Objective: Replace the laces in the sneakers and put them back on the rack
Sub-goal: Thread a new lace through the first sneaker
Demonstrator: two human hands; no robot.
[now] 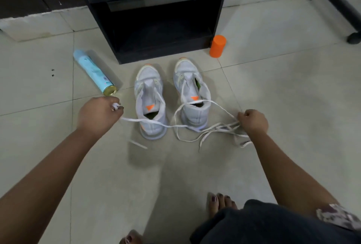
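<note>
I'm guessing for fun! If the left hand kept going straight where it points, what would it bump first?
Probably the spray can, whose gold end lies just ahead of the left hand holding a lace. Height is unclear, so it might pass over.

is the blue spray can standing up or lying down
Lying down: the spray can rests on its side on the floor, its gold bottom end showing, left of the sneakers.

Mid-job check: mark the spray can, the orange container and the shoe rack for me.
spray can [93,71], head view, middle of its pale blue body.
orange container [217,46], head view, middle of its side.
shoe rack [162,51], head view, front edge of its bottom board.
</note>
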